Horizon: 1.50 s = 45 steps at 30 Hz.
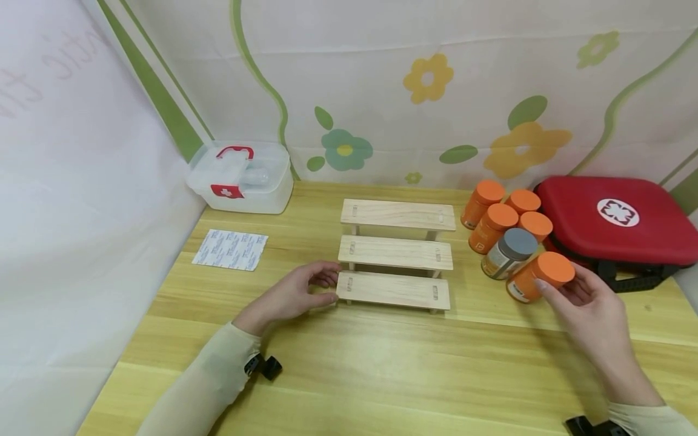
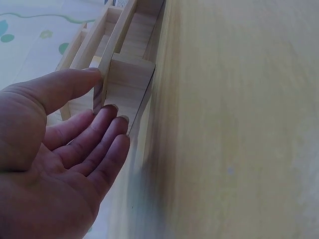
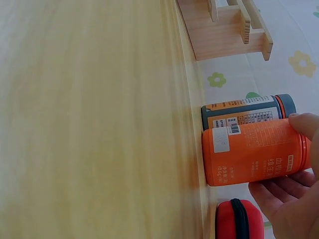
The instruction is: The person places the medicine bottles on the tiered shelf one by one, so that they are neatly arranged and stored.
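Observation:
A three-step wooden display stand [image 1: 394, 289] stands mid-table. At the left end of its lowest step is my left hand [image 1: 300, 289]; in the left wrist view the thumb [image 2: 75, 84] touches the step's end, and the relaxed fingers lie by the side panel. My right hand [image 1: 594, 309] grips an orange supplement bottle [image 1: 526, 284] near its lid, thumb on one side and fingers on the other. Right beside that bottle stands a grey-lidded bottle [image 1: 498, 260]. Several more orange-lidded bottles [image 1: 485, 233] are grouped behind it.
A red first-aid case [image 1: 616, 233] with a black handle lies at the right, close to the bottles. At the back left sits a translucent first-aid box [image 1: 262, 197]. A white printed packet [image 1: 230, 249] lies in front of it. A flower-printed curtain [image 1: 382, 72] closes off the back.

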Each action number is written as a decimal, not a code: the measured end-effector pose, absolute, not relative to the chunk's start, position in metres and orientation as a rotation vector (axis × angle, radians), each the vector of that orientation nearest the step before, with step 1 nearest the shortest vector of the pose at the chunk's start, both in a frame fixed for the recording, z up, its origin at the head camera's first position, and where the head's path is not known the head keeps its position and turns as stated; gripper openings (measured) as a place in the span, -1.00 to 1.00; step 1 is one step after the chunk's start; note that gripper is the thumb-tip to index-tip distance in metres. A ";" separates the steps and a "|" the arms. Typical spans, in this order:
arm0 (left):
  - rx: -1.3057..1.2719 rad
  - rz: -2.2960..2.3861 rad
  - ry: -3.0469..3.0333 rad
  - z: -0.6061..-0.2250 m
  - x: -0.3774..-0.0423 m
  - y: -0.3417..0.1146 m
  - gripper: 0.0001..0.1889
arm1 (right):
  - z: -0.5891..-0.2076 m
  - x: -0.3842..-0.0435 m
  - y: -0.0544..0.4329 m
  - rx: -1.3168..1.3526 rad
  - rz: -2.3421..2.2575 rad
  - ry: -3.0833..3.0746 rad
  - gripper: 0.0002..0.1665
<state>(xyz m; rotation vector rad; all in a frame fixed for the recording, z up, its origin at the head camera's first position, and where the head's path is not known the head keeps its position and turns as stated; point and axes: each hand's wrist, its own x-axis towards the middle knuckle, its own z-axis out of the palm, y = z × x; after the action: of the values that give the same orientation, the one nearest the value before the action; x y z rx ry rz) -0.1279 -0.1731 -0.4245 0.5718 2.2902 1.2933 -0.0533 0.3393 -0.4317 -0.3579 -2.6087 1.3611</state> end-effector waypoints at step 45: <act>0.595 1.251 2.372 -0.426 -0.128 -0.175 -0.43 | -0.406 -0.040 0.321 -0.357 1.373 -2.482 -0.24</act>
<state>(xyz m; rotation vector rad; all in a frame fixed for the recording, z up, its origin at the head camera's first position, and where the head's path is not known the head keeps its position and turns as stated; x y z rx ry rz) -0.1281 -0.1745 -0.4257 0.5951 2.3716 1.2508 -0.0401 0.3210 -0.4061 -0.3567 -2.4817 1.3734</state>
